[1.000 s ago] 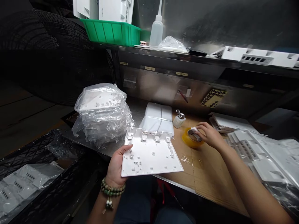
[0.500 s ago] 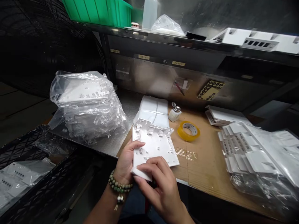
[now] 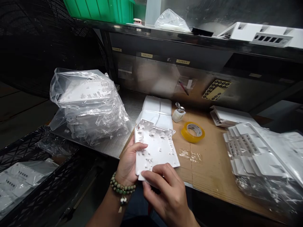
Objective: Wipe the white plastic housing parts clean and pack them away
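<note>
Two hands (image 3: 129,164) (image 3: 169,195) on one white panel (image 3: 156,148)

Bare cardboard (image 3: 208,164) lies open between the tape roll (image 3: 193,132) and bagged parts (image 3: 262,157).

Cannot see the near corner of the white panel (image 3: 157,148), covered by fingers of the right grip (image 3: 168,192). Cannot tell whether that grip pinches anything besides the panel edge. Cannot see the palm of the left grip (image 3: 129,164), tucked behind the panel. Cannot read the small labels (image 3: 182,61) on the shelf front. Loses the green bin (image 3: 101,9) and the bottle (image 3: 151,11) at the top edge, the black crate (image 3: 23,148) at the left, the blurred bagged parts (image 3: 260,157) at the right.
</note>
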`<state>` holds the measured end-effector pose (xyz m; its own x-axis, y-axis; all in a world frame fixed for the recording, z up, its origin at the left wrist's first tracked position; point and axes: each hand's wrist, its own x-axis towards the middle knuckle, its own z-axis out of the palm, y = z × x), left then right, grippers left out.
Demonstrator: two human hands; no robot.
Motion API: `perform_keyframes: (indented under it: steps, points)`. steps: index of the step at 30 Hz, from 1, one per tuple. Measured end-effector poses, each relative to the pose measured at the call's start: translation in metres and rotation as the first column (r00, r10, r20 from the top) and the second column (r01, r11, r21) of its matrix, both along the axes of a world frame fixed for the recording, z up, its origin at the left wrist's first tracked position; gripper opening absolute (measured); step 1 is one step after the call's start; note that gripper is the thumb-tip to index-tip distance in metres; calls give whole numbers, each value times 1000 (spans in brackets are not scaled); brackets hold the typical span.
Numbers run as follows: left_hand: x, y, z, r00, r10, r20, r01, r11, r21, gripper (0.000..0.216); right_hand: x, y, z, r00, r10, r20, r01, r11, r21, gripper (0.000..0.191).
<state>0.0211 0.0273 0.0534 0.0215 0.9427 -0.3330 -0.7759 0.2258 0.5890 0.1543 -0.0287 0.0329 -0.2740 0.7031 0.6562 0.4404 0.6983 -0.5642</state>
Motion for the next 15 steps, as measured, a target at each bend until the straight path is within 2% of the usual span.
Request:
perform_keyframes:
  steps: [8,11,13,15]
  points:
    - [2,-2,-2,997,75,-23,-75,997,1,92,1,1,5,1000,-6,29,5,1000,25,20]
    - [-3,0,-2,997,71,-4,-71,997,-34,94,13,1,4,997,7,81,-7,1000,-7,20]
    - [-12,2,-3,998,42,37,-39,996,-79,93,33,2,-1,998,-48,40,51,996,-72,19]
    - [-24,3,-5,995,-22,98,30,996,-83,89,58,4,-9,977,-206,-52,196,969,-149,16]
